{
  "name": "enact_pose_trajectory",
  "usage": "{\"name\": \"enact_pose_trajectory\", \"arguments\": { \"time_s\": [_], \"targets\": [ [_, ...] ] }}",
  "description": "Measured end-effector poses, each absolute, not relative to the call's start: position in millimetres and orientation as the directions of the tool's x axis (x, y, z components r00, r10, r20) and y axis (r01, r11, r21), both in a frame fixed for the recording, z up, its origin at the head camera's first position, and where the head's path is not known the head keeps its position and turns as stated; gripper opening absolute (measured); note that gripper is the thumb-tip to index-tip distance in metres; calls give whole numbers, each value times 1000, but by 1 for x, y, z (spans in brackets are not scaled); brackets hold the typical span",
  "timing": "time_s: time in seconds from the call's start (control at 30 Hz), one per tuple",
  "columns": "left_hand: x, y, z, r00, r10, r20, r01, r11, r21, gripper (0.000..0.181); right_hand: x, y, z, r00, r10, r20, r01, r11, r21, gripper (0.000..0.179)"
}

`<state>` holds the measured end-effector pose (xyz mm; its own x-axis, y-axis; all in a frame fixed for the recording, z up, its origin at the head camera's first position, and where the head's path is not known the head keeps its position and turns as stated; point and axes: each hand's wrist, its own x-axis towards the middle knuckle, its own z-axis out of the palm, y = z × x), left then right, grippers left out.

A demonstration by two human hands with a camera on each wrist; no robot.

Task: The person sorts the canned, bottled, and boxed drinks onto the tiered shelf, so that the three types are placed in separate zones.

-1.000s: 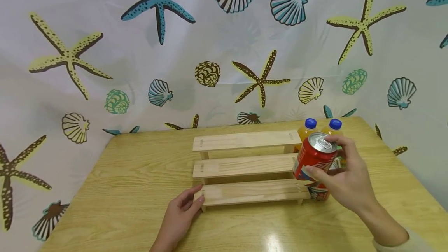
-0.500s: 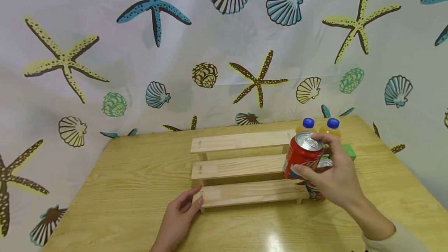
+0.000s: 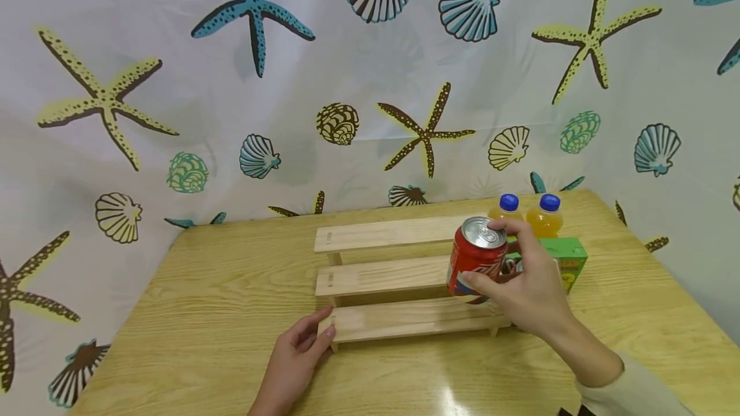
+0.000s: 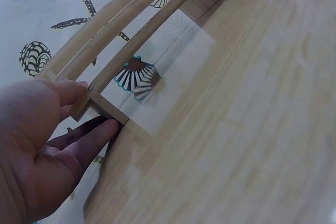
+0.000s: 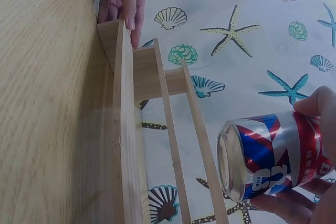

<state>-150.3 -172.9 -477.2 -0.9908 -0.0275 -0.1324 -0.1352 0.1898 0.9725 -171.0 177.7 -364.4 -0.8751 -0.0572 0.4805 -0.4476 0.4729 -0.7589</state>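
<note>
A red soda can (image 3: 478, 255) with a silver top is held in my right hand (image 3: 528, 287), upright above the right part of a three-tier wooden shelf rack (image 3: 405, 318). Thumb and fingers wrap the can's sides; in the right wrist view the bare base of the can (image 5: 231, 161) points toward the rack's boards. My left hand (image 3: 297, 355) grips the left end of the lowest step. In the left wrist view, that hand (image 4: 47, 129) has digits on the board's end and against the short leg below it.
Behind the right hand stand two orange juice bottles (image 3: 543, 218) with blue caps and a green carton (image 3: 566, 250). Another can is mostly hidden behind that hand. All stand on the wood-grain table (image 3: 220, 300), against a shell-patterned cloth (image 3: 289, 101).
The right hand has carried the can leftward, from beside the rack's right end to over its steps, uncovering the green carton. The left hand has stayed on the rack's end.
</note>
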Motion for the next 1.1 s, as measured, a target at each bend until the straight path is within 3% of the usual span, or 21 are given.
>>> {"name": "enact_pose_trajectory", "arguments": {
  "time_s": [0.23, 1.1],
  "targets": [
    [-150, -174, -477, -995, -25, -97, -101, 267, 958, 54, -177, 167, -366, -881, -103, 461, -462, 396, -794, 69],
    [-149, -176, -476, -993, -24, -112, -115, 196, 974, 50, -186, 142, -369, -872, -131, 472, -482, 403, -778, 69]
  ]
}}
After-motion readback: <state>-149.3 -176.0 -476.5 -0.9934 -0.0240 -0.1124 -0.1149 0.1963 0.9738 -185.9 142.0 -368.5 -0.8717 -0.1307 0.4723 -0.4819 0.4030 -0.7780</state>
